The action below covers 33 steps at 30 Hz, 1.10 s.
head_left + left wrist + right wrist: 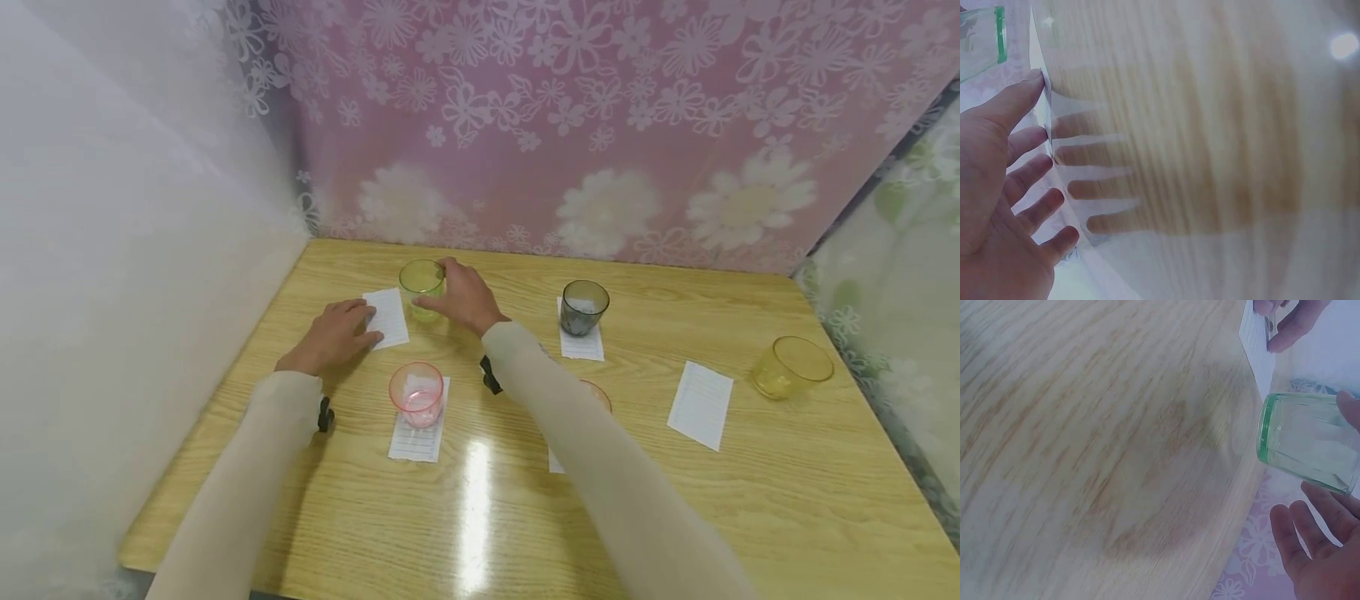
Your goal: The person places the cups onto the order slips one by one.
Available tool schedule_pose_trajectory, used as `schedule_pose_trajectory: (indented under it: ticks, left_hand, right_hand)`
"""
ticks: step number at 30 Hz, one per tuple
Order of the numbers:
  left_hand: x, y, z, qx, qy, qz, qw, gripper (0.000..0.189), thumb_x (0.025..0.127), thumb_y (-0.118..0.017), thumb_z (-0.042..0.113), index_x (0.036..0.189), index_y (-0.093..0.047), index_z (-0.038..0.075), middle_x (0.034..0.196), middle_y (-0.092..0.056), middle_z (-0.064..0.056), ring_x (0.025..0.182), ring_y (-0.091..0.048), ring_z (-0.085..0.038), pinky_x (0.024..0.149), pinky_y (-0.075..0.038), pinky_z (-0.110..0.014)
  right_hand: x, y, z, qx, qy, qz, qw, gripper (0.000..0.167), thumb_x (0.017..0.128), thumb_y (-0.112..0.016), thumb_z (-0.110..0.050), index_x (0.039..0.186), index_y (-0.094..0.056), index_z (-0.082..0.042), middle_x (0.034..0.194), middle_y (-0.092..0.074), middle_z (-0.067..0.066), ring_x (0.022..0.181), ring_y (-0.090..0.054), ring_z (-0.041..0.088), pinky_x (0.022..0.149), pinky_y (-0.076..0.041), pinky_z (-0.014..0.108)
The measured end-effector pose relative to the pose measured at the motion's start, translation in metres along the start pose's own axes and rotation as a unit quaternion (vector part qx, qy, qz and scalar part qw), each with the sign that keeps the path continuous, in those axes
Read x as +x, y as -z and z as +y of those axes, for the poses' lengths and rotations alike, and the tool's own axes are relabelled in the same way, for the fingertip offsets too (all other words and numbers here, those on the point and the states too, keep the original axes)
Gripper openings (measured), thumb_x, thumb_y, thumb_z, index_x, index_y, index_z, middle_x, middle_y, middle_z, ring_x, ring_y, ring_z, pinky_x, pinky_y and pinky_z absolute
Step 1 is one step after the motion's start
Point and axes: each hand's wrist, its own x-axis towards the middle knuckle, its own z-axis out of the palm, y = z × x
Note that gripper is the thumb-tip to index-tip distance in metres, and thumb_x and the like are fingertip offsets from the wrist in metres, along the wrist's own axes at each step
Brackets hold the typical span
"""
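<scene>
My right hand (471,298) grips a clear green glass (420,287) by its sides, thumb on one side and fingers on the other. In the right wrist view, the glass (1310,440) shows a thick green base turned toward the table; I cannot tell whether it touches. My left hand (333,335) rests its fingertips on a lined paper slip (388,321) just left of the glass. Its fingers are spread and fairly straight in the left wrist view. The glass looks vacant inside.
A pink glass (417,398) and a dark grey glass (584,308) stand on paper slips, each with something white inside. My right sleeve partly hides another pinkish glass (598,395). To the right lie a bare slip (701,406) and a yellow glass (791,369).
</scene>
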Motion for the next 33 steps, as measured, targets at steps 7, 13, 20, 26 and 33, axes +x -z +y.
schedule_pose_trajectory:
  ticks: [7,13,20,26,33]
  left_hand:
    - [0.003,0.004,0.01,-0.008,-0.005,-0.005,0.9999,0.065,0.112,-0.063,0.037,0.163,-0.047,0.0,0.174,-0.032,-0.028,0.16,-0.027,-0.054,0.13,-0.023,-0.072]
    - [0.006,0.005,0.013,-0.016,-0.013,-0.017,0.9996,0.064,0.112,-0.064,0.038,0.164,-0.048,0.006,0.175,-0.03,-0.029,0.16,-0.023,-0.055,0.128,-0.021,-0.076]
    - [0.011,0.0,0.012,-0.005,-0.028,-0.025,0.9993,0.063,0.11,-0.064,0.039,0.164,-0.049,0.009,0.174,-0.028,-0.031,0.159,-0.021,-0.06,0.125,-0.021,-0.082]
    - [0.015,-0.002,0.015,-0.011,-0.039,-0.031,0.9987,0.064,0.11,-0.066,0.039,0.165,-0.048,0.011,0.175,-0.027,-0.029,0.16,-0.02,-0.059,0.126,-0.019,-0.081]
    - [0.018,-0.005,0.017,-0.013,-0.036,-0.04,0.9985,0.07,0.109,-0.067,0.041,0.168,-0.044,0.011,0.177,-0.025,-0.027,0.162,-0.018,-0.056,0.127,-0.019,-0.08]
  right_hand:
    - [-0.002,0.004,0.0,0.003,0.0,0.0,1.0,0.087,0.098,-0.08,-0.054,0.164,-0.045,-0.01,0.148,-0.063,0.01,0.137,-0.061,0.033,0.112,-0.054,0.053]
    - [-0.003,0.006,0.001,-0.001,0.001,0.003,1.0,0.085,0.097,-0.081,-0.056,0.162,-0.047,-0.012,0.146,-0.064,0.008,0.139,-0.058,0.033,0.112,-0.054,0.054]
    - [-0.004,0.003,-0.002,0.002,0.01,-0.008,0.9999,0.085,0.096,-0.081,-0.055,0.162,-0.047,-0.012,0.146,-0.065,0.007,0.138,-0.058,0.031,0.112,-0.054,0.051]
    - [-0.007,0.0,-0.004,-0.004,0.004,-0.017,0.9998,0.085,0.097,-0.081,-0.056,0.163,-0.046,-0.014,0.148,-0.064,0.007,0.138,-0.058,0.029,0.111,-0.054,0.051]
    - [-0.01,-0.004,-0.005,-0.002,0.002,-0.022,0.9997,0.088,0.096,-0.081,-0.055,0.164,-0.045,-0.014,0.147,-0.065,0.005,0.137,-0.059,0.029,0.111,-0.055,0.051]
